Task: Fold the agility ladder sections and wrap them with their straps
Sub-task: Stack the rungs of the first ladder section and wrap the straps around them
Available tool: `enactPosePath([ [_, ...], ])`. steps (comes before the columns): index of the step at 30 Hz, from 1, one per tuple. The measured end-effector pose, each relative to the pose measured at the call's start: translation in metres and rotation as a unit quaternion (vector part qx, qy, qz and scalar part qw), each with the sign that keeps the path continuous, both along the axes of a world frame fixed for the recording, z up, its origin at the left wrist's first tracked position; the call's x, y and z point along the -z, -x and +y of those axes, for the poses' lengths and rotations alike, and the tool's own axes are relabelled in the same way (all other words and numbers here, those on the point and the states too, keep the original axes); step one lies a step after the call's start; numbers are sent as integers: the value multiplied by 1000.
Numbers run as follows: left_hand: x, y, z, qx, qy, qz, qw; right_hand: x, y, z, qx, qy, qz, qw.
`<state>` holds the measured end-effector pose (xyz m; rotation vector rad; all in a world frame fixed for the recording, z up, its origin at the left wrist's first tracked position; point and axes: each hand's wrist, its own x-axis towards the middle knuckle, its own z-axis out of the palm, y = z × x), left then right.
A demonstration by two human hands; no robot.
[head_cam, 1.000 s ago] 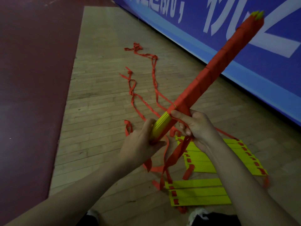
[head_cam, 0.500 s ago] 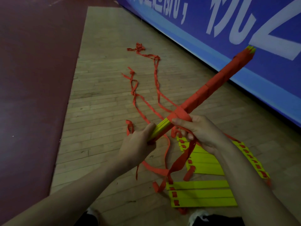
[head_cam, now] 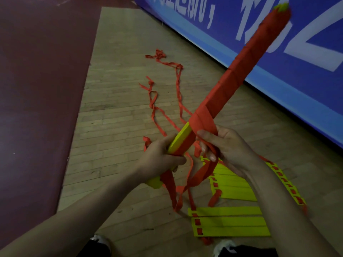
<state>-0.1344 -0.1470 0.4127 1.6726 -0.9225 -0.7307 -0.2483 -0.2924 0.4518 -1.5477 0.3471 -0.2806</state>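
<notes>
A long bundle of yellow ladder rungs (head_cam: 239, 71), wound in red strap along most of its length, slants up to the right. My left hand (head_cam: 159, 160) grips its bare yellow lower end. My right hand (head_cam: 224, 147) pinches the red strap (head_cam: 204, 121) where it crosses the bundle just above the left hand. Loose strap (head_cam: 170, 184) hangs down from the bundle to the floor. More yellow rungs (head_cam: 230, 221) with red straps lie flat on the floor under my right forearm.
Loose red strap (head_cam: 157, 108) trails away across the wooden floor (head_cam: 115, 112). A blue banner wall (head_cam: 278, 58) runs along the right. A dark red floor area (head_cam: 40, 89) lies left. My shoes (head_cam: 220, 245) show at the bottom edge.
The bundle's far end dipped, then swung back up toward the banner. My right hand has drawn the strap another turn across the bundle above my left hand.
</notes>
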Motion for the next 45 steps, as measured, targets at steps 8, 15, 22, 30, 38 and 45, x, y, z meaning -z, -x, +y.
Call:
enactPosePath([
  [8, -13, 3, 9, 63, 61, 194, 977, -3, 2, 3, -17, -69, 42, 997],
  [15, -12, 3, 14, 179, 19, 317, 931, -3, 6, 1, -39, -48, 8, 998],
  [22, -9, 7, 9, 76, 76, -14, 994, 5, 2, -4, 1, -31, 40, 999],
  [30, 1, 4, 8, 48, 66, -243, 967, 4, 0, -6, -12, -37, 54, 998],
  [38, 5, -4, 17, -5, -5, -457, 889, 8, 6, -13, -77, -27, 112, 990],
  [45, 5, -2, 17, -4, -15, -534, 845, 13, 4, -11, -81, -17, 90, 993],
])
